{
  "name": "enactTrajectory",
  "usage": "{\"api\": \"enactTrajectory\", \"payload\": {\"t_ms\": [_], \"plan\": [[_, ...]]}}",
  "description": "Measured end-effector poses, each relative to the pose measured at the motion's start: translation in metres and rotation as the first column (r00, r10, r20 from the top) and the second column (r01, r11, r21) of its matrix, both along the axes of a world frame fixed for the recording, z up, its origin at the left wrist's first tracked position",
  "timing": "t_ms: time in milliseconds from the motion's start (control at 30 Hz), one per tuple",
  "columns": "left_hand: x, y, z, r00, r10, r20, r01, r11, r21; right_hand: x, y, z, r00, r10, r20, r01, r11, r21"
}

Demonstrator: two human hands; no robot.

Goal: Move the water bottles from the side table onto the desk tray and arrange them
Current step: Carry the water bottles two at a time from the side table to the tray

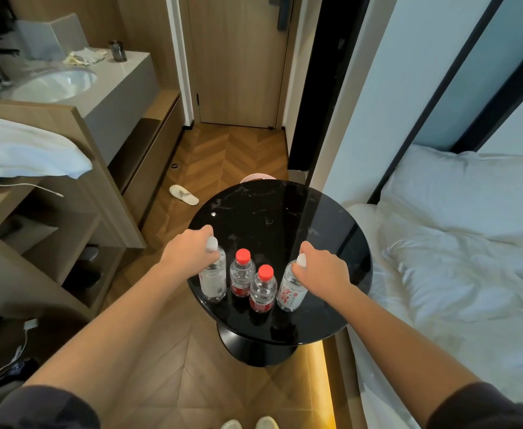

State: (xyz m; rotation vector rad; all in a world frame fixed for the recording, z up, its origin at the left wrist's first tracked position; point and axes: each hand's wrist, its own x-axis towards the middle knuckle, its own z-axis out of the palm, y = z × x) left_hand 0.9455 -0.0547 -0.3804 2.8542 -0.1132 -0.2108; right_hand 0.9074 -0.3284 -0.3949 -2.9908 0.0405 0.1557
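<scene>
On the black side table point(285, 212), near its front edge, the left white-capped bottle point(213, 281) stands gripped at the neck by the left hand point(186, 253). The right hand point(323, 270) clasps the right white-capped bottle point(291, 294). Two red-capped bottles point(241, 275) point(263, 291) stand between, untouched.

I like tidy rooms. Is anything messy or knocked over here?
All four bottles stand on the side table, nothing spilled. One white slipper lies alone on the floor, no partner in sight, and a crumpled cloth sits beside the sink.

This is a hotel room. A bed point(455, 258) with white linen stands near an open washbasin point(56, 83) and an entry door point(238, 57) with an electronic lock point(282, 13).
</scene>
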Motion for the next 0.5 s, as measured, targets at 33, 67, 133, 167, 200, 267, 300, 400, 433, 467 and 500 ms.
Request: {"api": "enactTrajectory", "payload": {"t_ms": [33, 67, 133, 167, 200, 267, 300, 400, 433, 467, 500], "plan": [[-0.005, 0.001, -0.001, 1.000, 0.000, 0.000, 0.000, 1.000, -0.005, -0.001, 0.000, -0.001, 1.000, -0.006, 0.000, 0.006, 1.000, 0.006], [-0.009, 0.001, -0.003, 1.000, 0.000, 0.000, 0.000, 1.000, -0.012, -0.002, 0.000, -0.002, 1.000, -0.012, 0.002, 0.012, 1.000, 0.015], [-0.016, 0.000, -0.004, 1.000, 0.007, 0.000, -0.007, 1.000, -0.026, -0.003, 0.000, -0.004, 1.000, -0.029, 0.010, 0.028, 0.999, 0.034], [-0.019, -0.001, -0.005, 1.000, 0.015, 0.004, -0.015, 0.999, -0.034, -0.004, 0.000, -0.006, 0.999, -0.040, 0.016, 0.039, 0.998, 0.042], [-0.022, -0.001, -0.006, 1.000, 0.023, 0.013, -0.023, 0.999, -0.046, -0.004, 0.001, -0.008, 0.998, -0.053, 0.022, 0.052, 0.997, 0.050], [-0.028, -0.001, -0.010, 0.999, 0.024, 0.045, -0.021, 0.998, -0.061, -0.005, 0.000, -0.011, 0.996, -0.089, 0.026, 0.087, 0.993, 0.074], [-0.031, -0.001, -0.013, 0.998, 0.018, 0.064, -0.014, 0.998, -0.062, -0.006, 0.000, -0.013, 0.993, -0.111, 0.027, 0.108, 0.990, 0.093], [-0.038, 0.002, -0.022, 0.991, 0.032, 0.128, -0.018, 0.994, -0.106, -0.009, 0.002, -0.021, 0.982, -0.177, 0.058, 0.165, 0.971, 0.171], [-0.040, 0.003, -0.026, 0.988, 0.054, 0.145, -0.032, 0.989, -0.145, -0.010, 0.003, -0.025, 0.976, -0.202, 0.084, 0.181, 0.960, 0.211], [-0.041, 0.003, -0.031, 0.985, 0.082, 0.152, -0.051, 0.980, -0.193, -0.011, 0.003, -0.029, 0.967, -0.228, 0.116, 0.192, 0.947, 0.258], [-0.042, 0.004, -0.037, 0.983, 0.115, 0.146, -0.074, 0.964, -0.257, -0.014, 0.003, -0.033, 0.957, -0.252, 0.148, 0.196, 0.930, 0.311]]}}
